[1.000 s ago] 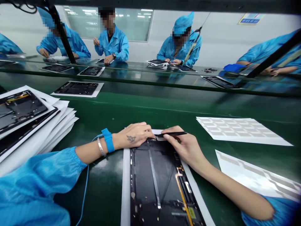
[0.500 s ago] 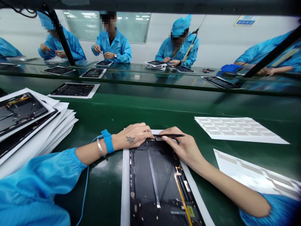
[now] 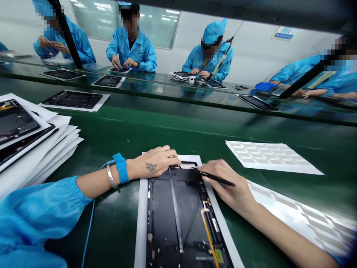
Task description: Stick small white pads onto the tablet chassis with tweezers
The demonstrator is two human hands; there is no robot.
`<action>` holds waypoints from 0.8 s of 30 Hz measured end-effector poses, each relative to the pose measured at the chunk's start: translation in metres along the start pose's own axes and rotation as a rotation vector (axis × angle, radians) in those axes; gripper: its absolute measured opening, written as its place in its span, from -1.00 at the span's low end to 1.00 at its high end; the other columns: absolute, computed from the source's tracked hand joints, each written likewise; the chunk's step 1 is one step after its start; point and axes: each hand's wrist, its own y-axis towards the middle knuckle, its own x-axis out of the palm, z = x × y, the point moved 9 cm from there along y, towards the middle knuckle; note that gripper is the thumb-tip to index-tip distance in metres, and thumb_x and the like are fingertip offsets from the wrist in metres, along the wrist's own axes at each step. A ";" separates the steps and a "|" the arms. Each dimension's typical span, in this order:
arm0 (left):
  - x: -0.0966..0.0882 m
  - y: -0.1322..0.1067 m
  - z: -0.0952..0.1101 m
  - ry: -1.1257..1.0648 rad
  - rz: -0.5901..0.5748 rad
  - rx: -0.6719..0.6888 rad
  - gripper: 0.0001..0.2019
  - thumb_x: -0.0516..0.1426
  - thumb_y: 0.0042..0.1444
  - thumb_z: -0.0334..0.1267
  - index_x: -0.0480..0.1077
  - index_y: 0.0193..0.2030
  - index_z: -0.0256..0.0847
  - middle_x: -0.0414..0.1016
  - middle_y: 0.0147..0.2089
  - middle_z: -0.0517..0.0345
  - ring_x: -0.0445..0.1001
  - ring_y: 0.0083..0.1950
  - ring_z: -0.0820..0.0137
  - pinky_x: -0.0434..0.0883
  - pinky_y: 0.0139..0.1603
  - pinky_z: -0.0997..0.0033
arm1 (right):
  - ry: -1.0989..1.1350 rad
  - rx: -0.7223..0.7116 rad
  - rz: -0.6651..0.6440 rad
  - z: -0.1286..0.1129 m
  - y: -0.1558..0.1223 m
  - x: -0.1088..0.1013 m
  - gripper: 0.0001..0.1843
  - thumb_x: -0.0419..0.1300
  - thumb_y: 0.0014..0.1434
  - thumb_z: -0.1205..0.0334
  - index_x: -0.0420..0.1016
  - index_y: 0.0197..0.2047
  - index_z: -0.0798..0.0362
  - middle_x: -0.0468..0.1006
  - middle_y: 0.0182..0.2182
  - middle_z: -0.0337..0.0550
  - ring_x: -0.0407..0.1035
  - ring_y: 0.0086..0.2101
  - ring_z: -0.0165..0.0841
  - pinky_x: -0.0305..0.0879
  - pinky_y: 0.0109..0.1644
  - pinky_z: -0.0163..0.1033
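One flat, opened device (image 3: 188,208) lies lengthwise at the lower centre of the frame, on a white sheet (image 3: 141,219) that shows along both its sides. The step in hand looks like fine tweezer work at its far end, near the middle of the frame, where a pale strip (image 3: 188,166) sits just inside the edge. The next move probably calls for a light, exact touch with the tips while the device is kept from sliding.

The left hand (image 3: 156,162) comes in from the left, its fingers bent together over the far left corner of the device; they seem to rest on it, but whether they pinch a small part I cannot tell. The right hand (image 3: 227,180), right of centre, grips black tweezers (image 3: 219,179) between thumb and fingers. Their tips point left, to the right end of the pale strip; whether they touch it is too small to tell. The device's far right corner lies just left of the right fingertips.
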 end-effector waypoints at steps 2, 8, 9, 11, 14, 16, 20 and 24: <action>0.000 0.001 0.000 -0.013 -0.003 -0.001 -0.68 -0.04 0.25 -0.55 0.39 0.04 -0.23 0.44 0.03 0.05 0.29 -0.08 0.30 0.34 -0.08 0.35 | -0.032 -0.053 -0.026 -0.005 0.001 0.003 -0.79 0.16 0.30 0.36 0.50 -0.04 -0.06 0.63 -0.29 -0.13 0.46 -0.25 -0.21 0.45 -0.17 -0.11; 0.001 0.002 -0.001 -0.041 -0.021 -0.010 -0.67 -0.04 0.27 -0.54 0.40 0.07 -0.23 0.44 0.03 0.04 0.29 -0.07 0.30 0.34 -0.02 0.34 | -0.118 -0.170 0.003 -0.020 0.001 0.001 -0.71 0.15 0.28 0.42 0.51 0.00 -0.07 0.63 -0.33 -0.15 0.50 -0.24 -0.21 0.49 -0.16 -0.12; 0.001 0.002 -0.002 -0.039 -0.022 -0.011 -0.67 -0.04 0.27 -0.54 0.40 0.07 -0.23 0.44 0.03 0.04 0.29 -0.06 0.30 0.34 -0.02 0.34 | -0.126 -0.186 0.001 -0.023 0.001 0.002 -0.71 0.15 0.28 0.43 0.51 0.00 -0.06 0.63 -0.33 -0.14 0.50 -0.24 -0.21 0.50 -0.16 -0.13; 0.001 0.001 -0.002 -0.032 -0.018 -0.006 -0.67 -0.03 0.26 -0.54 0.40 0.07 -0.24 0.44 0.03 0.04 0.29 -0.07 0.30 0.34 -0.03 0.34 | -0.138 -0.199 -0.006 -0.024 0.001 0.002 -0.72 0.15 0.28 0.43 0.51 0.00 -0.04 0.63 -0.33 -0.13 0.50 -0.25 -0.22 0.50 -0.17 -0.14; 0.001 0.001 -0.001 -0.024 -0.007 0.004 -0.67 -0.03 0.26 -0.54 0.39 0.07 -0.23 0.43 0.04 0.03 0.29 -0.07 0.30 0.34 -0.04 0.34 | -0.151 -0.186 -0.014 -0.021 0.001 0.004 -0.75 0.13 0.30 0.40 0.51 -0.02 -0.04 0.62 -0.33 -0.13 0.50 -0.25 -0.22 0.50 -0.17 -0.14; 0.002 0.001 -0.002 -0.025 -0.007 0.004 -0.67 -0.03 0.26 -0.54 0.39 0.07 -0.23 0.43 0.03 0.04 0.29 -0.07 0.30 0.34 -0.03 0.34 | -0.157 -0.179 -0.019 -0.019 0.000 0.005 -0.76 0.13 0.31 0.38 0.50 -0.01 -0.04 0.62 -0.32 -0.13 0.49 -0.24 -0.23 0.50 -0.17 -0.13; 0.002 0.001 -0.002 -0.034 -0.013 -0.008 -0.68 -0.05 0.27 -0.54 0.39 0.04 -0.22 0.44 0.02 0.06 0.30 -0.07 0.30 0.35 -0.03 0.35 | -0.149 -0.188 -0.015 -0.018 -0.002 0.006 -0.78 0.14 0.31 0.40 0.47 -0.01 0.02 0.60 -0.32 -0.10 0.47 -0.23 -0.23 0.50 -0.16 -0.13; 0.001 0.000 -0.002 -0.033 -0.005 0.000 -0.68 -0.05 0.27 -0.53 0.39 0.04 -0.21 0.44 0.02 0.06 0.30 -0.07 0.30 0.35 -0.03 0.35 | -0.142 -0.190 -0.015 -0.018 -0.001 0.006 -0.78 0.13 0.31 0.41 0.45 -0.01 0.03 0.60 -0.30 -0.09 0.47 -0.22 -0.24 0.50 -0.15 -0.13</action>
